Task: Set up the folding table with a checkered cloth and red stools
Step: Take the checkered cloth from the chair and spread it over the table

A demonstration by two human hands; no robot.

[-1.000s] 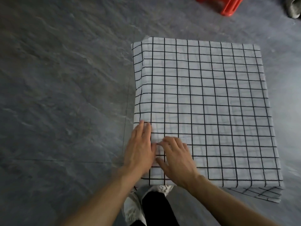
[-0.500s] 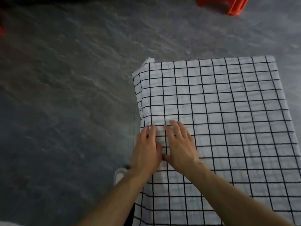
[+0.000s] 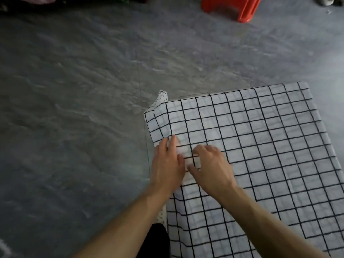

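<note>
The scene is seen from a single camera worn on the head, aimed forward and steeply down. The cloth (image 3: 260, 155) over the table is viewed from above and close by, filling the near right and cut off by the right and bottom edges. Both forearms enter from the near edge, with the left hand (image 3: 167, 166) and right hand (image 3: 212, 168) near the centre. The grey floor (image 3: 74, 108) fills the left and far parts. A red stool (image 3: 232, 8) is cropped by the far edge.
</note>
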